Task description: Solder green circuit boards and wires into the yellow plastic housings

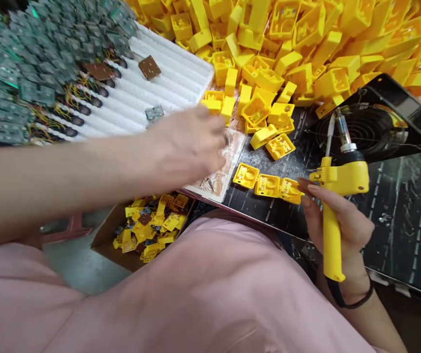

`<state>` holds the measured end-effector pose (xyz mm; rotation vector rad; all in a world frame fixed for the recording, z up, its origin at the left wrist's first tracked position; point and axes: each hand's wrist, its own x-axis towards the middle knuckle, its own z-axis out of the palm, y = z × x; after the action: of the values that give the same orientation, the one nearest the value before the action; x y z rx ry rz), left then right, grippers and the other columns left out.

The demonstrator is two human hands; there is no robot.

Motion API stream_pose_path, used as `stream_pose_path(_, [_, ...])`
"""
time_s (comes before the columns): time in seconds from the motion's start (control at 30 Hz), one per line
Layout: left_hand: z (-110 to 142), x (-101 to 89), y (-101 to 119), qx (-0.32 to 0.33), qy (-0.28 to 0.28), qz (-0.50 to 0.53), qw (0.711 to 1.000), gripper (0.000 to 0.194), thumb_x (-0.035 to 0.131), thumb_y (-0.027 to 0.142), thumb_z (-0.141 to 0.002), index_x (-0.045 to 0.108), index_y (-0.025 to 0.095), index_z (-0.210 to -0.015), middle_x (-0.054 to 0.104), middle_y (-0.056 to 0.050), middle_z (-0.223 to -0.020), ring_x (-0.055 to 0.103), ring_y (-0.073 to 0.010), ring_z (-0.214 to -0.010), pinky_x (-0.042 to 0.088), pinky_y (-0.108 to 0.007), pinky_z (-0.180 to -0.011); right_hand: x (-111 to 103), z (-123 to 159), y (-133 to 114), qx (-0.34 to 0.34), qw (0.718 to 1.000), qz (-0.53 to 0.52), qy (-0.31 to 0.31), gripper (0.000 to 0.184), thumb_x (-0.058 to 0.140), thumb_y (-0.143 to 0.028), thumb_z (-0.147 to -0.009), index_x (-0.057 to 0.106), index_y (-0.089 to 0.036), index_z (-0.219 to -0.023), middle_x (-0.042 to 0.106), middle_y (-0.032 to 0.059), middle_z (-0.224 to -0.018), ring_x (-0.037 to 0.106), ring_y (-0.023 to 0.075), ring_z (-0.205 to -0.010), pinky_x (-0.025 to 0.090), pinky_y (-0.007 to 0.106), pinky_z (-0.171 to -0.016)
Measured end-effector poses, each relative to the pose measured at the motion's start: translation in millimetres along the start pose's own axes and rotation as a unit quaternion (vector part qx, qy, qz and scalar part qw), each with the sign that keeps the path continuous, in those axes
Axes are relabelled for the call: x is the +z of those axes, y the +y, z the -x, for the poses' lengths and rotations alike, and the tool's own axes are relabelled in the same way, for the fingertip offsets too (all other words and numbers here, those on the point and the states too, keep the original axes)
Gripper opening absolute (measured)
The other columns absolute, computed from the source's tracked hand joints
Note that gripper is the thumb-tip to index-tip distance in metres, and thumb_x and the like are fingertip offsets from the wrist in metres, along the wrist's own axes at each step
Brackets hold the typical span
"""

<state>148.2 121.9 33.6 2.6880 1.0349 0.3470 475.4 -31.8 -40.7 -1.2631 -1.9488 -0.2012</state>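
Soldering gun [344,177], yellow, in the right hand [346,220], above the black bench mat [390,220]. Fingers are closed around the handle; thumb and index extend toward the end of a row of three open yellow casings [267,185]. Can't tell if the fingertips touch the end one. Long axis runs away from the wearer: handle butt near the wrist, barrel and thin feed tube pointing to the far side, tip leaning slightly left. Tip overlaps the near-left part of a black fan [375,122] in view; contact unclear.

Left hand [191,142] is blurred, fingers bent, palm down, near loose yellow casings [256,110] and the right edge of the white ribbed sheet [181,68]. Can't tell if it grips anything. Small green board [154,113] and brown board [149,67] lie on that sheet; piled green boards [48,44] with wired round black parts sit at its left. Big casing heap [306,34] across the far side. Cardboard box [109,235] of yellow parts below the left forearm.
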Motion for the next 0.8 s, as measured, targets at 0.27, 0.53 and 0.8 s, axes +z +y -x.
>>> stream_pose_path(0.27, [49.3, 56.5, 36.9, 0.173, 0.051, -0.046, 0.982, 0.02, 0.056, 0.011, -0.102, 0.074, 0.018, -0.108, 0.081, -0.013, -0.127, 0.077, -0.0227, -0.115, 0.065, -0.037, -0.096, -5.9, 6.8, 7.4, 0.004, 1.0, -0.022, -0.002, 0.043, 0.084, -0.009, -0.092, 0.072, -0.025, -0.13, 0.083, -0.0013, -0.086, 0.077, 0.0168, -0.061, 0.059, 0.023, -0.054])
stream_pose_path(0.53, [35.1, 66.4, 27.1, -0.176, 0.103, -0.226, 0.952, 0.042, 0.066, 0.055, -0.104, 0.073, 0.018, -0.087, 0.079, -0.008, -0.094, 0.066, -0.0294, -0.102, 0.047, -0.057, -0.103, -9.0, 15.7, 14.1, 0.013, 0.999, -0.033, 0.038, 0.039, 0.093, -0.009, -0.083, 0.077, -0.026, -0.115, 0.08, -0.006, -0.078, 0.067, 0.0125, -0.049, 0.054, 0.023, -0.047])
stream_pose_path(0.8, [32.4, 95.2, 42.0, -0.218, 0.001, -0.104, 0.97, 0.022, 0.056, 0.027, -0.102, 0.074, 0.02, -0.092, 0.08, -0.01, -0.104, 0.07, -0.0352, -0.112, 0.048, -0.057, -0.103, -11.5, 20.6, 19.9, -0.001, 0.999, -0.011, 0.052, 0.028, 0.094, -0.009, -0.082, 0.078, -0.023, -0.101, 0.071, -0.0091, -0.064, 0.054, 0.0075, -0.039, 0.048, 0.02, -0.043])
